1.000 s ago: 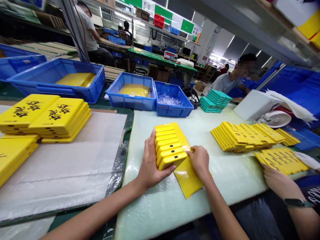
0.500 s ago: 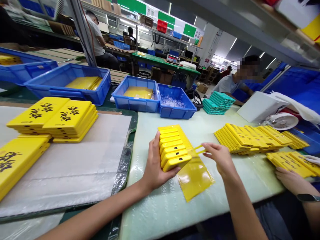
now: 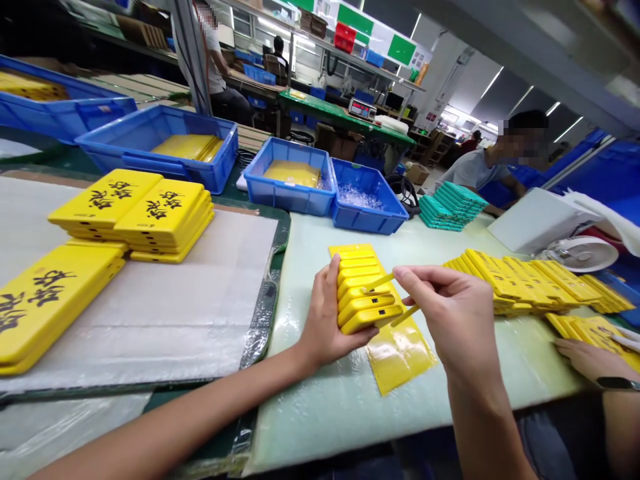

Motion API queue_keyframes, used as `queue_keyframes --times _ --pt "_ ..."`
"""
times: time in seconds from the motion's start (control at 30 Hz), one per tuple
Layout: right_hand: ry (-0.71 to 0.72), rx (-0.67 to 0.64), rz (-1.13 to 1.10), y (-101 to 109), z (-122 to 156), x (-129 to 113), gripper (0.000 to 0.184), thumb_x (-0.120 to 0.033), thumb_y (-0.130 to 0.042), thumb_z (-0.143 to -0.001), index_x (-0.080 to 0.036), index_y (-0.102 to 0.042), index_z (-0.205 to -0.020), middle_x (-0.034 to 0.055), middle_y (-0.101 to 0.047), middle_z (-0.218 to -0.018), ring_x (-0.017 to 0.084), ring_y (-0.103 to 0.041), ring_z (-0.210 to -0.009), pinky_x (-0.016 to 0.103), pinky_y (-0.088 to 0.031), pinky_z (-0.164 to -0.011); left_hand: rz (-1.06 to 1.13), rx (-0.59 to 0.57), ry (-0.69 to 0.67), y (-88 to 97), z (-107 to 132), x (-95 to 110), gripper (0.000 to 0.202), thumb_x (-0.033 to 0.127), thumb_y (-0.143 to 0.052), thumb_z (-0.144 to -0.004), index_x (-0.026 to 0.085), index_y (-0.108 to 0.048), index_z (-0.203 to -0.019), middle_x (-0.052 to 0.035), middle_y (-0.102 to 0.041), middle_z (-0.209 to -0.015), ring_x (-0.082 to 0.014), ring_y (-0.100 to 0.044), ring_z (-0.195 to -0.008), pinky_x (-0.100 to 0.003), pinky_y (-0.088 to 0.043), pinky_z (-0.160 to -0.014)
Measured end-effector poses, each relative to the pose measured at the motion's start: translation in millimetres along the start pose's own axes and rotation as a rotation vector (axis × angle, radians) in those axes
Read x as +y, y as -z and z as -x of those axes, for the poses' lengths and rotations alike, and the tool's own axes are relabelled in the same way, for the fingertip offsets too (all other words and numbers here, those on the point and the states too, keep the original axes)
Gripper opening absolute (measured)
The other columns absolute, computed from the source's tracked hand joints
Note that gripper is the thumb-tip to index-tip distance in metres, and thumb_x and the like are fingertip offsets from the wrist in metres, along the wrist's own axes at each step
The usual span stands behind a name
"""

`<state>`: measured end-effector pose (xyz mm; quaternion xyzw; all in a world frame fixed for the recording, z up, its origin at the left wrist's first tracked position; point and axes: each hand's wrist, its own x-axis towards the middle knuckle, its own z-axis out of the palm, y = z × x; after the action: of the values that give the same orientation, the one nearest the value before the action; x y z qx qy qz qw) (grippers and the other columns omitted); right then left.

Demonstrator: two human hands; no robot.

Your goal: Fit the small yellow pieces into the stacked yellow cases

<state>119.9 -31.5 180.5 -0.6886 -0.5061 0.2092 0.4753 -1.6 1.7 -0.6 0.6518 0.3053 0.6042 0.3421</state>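
Note:
My left hand (image 3: pixel 327 320) is wrapped round a row of several yellow power banks (image 3: pixel 373 319), held tilted above the table with their small dark ports facing me. In my right hand (image 3: pixel 445 307), pinched between thumb and fingers, is a thin yellow strip (image 3: pixel 383 283) with two narrow ends showing. One end reaches the port face of a power bank; whether it goes in I cannot tell. The other points down by the nearest power bank. Under them lies a glossy yellow sheet (image 3: pixel 400 357) on the pale table mat (image 3: pixel 320 413).
Yellow power banks stand in stacks (image 3: pixel 165 213) at left and rows (image 3: pixel 520 277) at right. Behind are blue bins (image 3: pixel 287 193) and a teal stack (image 3: pixel 450 207). At the right edge, another person's hand (image 3: pixel 590 360) touches yellow pieces. A small fan (image 3: pixel 580 253) stands farther back.
My right hand has moved left and closer, bringing the yellow strip from beside the power banks to their port faces. My left hand still grips them. The whole view has shifted slightly.

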Motion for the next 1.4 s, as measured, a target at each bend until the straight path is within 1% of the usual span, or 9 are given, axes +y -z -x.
queue_keyframes --times 0.13,0.33,0.53,0.63,0.73,0.8,1.0,1.2,1.4 --pt "-0.052 -0.082 0.001 -2.1 1.1 -1.5 0.03 -0.046 -0.091 -0.071 -0.017 -0.088 -0.076 0.0053 -0.07 -0.066 0.016 -0.06 -0.062 0.026 -0.053 -0.057 0.021 0.002 0.0 -0.4 -0.1 1.3 0.129 0.072 -0.083 -0.084 0.043 0.002 -0.176 -0.0145 -0.037 -0.157 -0.0439 -0.045 -0.147 -0.074 -0.04 -0.122" --pt "-0.06 -0.16 0.08 -2.4 -2.5 -6.1 0.031 -0.047 -0.085 -0.072 -0.016 -0.085 -0.071 0.0034 -0.063 -0.062 0.014 -0.052 -0.06 0.025 -0.045 -0.054 0.033 -0.005 0.005 -0.4 0.2 0.2 0.13 0.071 -0.083 -0.083 0.044 0.004 -0.176 -0.0144 -0.034 -0.159 -0.0458 -0.041 -0.149 -0.076 -0.036 -0.123" --pt "0.091 -0.186 0.354 1.6 -2.7 -12.6 0.034 -0.046 -0.073 -0.078 -0.015 -0.083 -0.068 -0.0009 -0.047 -0.052 0.012 -0.041 -0.053 0.028 -0.029 -0.052 0.032 -0.007 0.006 -0.6 0.6 0.4 0.128 0.072 -0.083 -0.084 0.044 0.003 -0.176 -0.0142 -0.034 -0.159 -0.0452 -0.042 -0.15 -0.075 -0.036 -0.124" --pt "0.191 -0.208 0.517 4.9 -2.3 -15.7 0.034 -0.043 -0.067 -0.084 -0.016 -0.085 -0.073 0.0017 -0.056 -0.055 0.014 -0.046 -0.055 0.031 -0.03 -0.056 0.033 -0.007 0.009 -0.4 0.7 1.1 0.128 0.072 -0.082 -0.084 0.044 0.003 -0.176 -0.0141 -0.034 -0.158 -0.0445 -0.042 -0.149 -0.074 -0.037 -0.124" --pt "0.19 -0.315 0.647 7.3 -4.6 -17.8 0.034 -0.039 -0.063 -0.089 -0.017 -0.088 -0.08 0.0045 -0.068 -0.065 0.016 -0.053 -0.059 0.032 -0.033 -0.06 0.036 -0.007 0.011 0.2 0.9 1.4 0.128 0.071 -0.083 -0.084 0.045 0.002 -0.175 -0.0134 -0.035 -0.157 -0.0438 -0.043 -0.148 -0.074 -0.038 -0.123" --pt "0.181 -0.354 0.657 7.9 -7.2 -18.6 0.031 -0.037 -0.064 -0.089 -0.018 -0.088 -0.082 0.0035 -0.068 -0.065 0.016 -0.054 -0.06 0.032 -0.034 -0.06 0.033 -0.006 0.011 0.6 1.0 1.1 0.128 0.07 -0.083 -0.084 0.045 0.002 -0.175 -0.0134 -0.035 -0.157 -0.0434 -0.043 -0.148 -0.073 -0.038 -0.123" --pt "0.216 -0.231 0.556 6.9 -10.2 -21.2 0.034 -0.042 -0.066 -0.086 -0.017 -0.083 -0.071 -0.0015 -0.052 -0.054 0.013 -0.045 -0.054 0.03 -0.029 -0.055 0.017 0.0 -0.005 0.5 0.6 -0.2 0.129 0.072 -0.083 -0.084 0.042 0.002 -0.176 -0.0146 -0.036 -0.158 -0.0435 -0.043 -0.148 -0.073 -0.038 -0.124" --pt "0.21 -0.2 0.56 3.6 -9.5 -27.2 0.031 -0.038 -0.065 -0.083 -0.017 -0.075 -0.063 -0.001 -0.052 -0.055 0.012 -0.043 -0.054 0.029 -0.028 -0.054 0.021 -0.006 0.001 0.1 -0.5 1.1 0.13 0.071 -0.083 -0.084 0.042 0.004 -0.176 -0.0139 -0.037 -0.156 -0.0423 -0.044 -0.147 -0.072 -0.039 -0.123" --pt "0.213 -0.241 0.593 0.0 -9.7 -17.8 0.03 -0.034 -0.067 -0.087 -0.016 -0.077 -0.066 0.0008 -0.056 -0.056 0.013 -0.046 -0.053 0.029 -0.028 -0.053 0.017 -0.005 -0.002 0.1 0.9 -0.2 0.132 0.07 -0.084 -0.082 0.039 0.003 -0.177 -0.0154 -0.036 -0.159 -0.0432 -0.043 -0.149 -0.07 -0.038 -0.125"
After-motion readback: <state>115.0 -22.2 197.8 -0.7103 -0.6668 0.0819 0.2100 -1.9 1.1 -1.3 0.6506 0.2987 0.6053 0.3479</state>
